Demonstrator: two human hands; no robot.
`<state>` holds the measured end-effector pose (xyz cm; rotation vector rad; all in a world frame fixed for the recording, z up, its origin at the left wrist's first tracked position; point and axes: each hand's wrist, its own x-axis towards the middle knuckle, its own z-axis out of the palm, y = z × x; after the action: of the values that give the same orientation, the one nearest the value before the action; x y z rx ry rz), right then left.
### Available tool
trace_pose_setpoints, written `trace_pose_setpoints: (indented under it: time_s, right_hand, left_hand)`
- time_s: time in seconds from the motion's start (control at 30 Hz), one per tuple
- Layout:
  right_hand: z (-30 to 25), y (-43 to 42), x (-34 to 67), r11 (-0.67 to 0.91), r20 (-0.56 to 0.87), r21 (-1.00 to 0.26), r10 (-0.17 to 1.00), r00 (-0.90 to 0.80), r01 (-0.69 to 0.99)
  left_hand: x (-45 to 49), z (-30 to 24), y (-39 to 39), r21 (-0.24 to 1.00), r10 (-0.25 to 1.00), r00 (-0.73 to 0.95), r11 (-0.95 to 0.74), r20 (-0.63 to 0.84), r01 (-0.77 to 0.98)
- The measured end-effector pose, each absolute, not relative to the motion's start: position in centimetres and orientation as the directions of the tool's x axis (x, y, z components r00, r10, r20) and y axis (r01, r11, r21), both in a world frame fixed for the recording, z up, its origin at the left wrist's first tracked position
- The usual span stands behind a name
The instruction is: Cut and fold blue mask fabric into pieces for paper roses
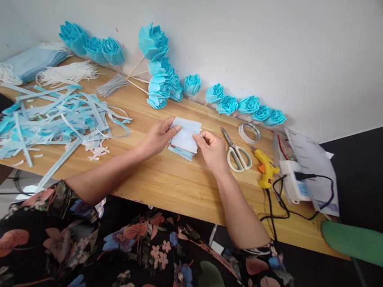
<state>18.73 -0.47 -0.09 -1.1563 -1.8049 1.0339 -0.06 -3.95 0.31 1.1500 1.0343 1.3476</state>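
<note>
My left hand (pixel 157 136) and my right hand (pixel 212 150) both pinch a small stack of pale blue and white mask-fabric pieces (pixel 186 136) just above the wooden table (pixel 174 182). The left fingers grip the stack's left edge, the right fingers its right edge. More blue layers of the stack show beneath the top white piece. White-handled scissors (pixel 238 154) lie just right of my right hand. A yellow glue gun (pixel 266 168) lies beyond them.
A pile of blue strip offcuts (pixel 44 122) covers the table's left. Blue fabric roses (pixel 160 77) on sticks line the wall. A tape roll (pixel 249 132), a white device with black cables (pixel 296 185), papers, a mask stack (pixel 33 63) and a green chair (pixel 361 243) are around.
</note>
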Motion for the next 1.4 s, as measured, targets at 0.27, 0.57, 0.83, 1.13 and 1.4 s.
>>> trace_pose_setpoints:
  time_s: [0.27,0.57,0.83,1.13,1.4]
  right_hand:
    - [-0.1,1.3,20.3,0.14,0.127,-0.984,0.985,-0.118,0.108]
    - [-0.9,1.1,19.5,-0.034,-0.058,-0.993,0.975,-0.213,0.112]
    - [-2.5,1.0,19.4,0.141,0.034,-0.914,0.961,-0.275,0.381]
    - [-1.1,0.5,19.7,0.459,0.306,-0.575,0.888,-0.342,0.677]
    - [-0.3,-0.2,19.3,0.601,0.25,-0.526,0.786,-0.566,0.602]
  left_hand:
    - [-1.5,1.1,-3.4,0.964,0.987,-0.119,-0.129,0.103,-0.232]
    - [-2.0,1.4,-3.2,0.943,0.982,-0.187,-0.088,0.028,-0.322]
    - [-2.1,1.3,-3.3,0.944,0.984,-0.174,-0.091,0.037,-0.317]
    - [-2.1,0.9,-3.1,0.941,0.986,-0.157,-0.1,0.051,-0.322]
    - [-2.0,1.1,-3.3,0.948,0.986,-0.159,-0.09,0.042,-0.306]
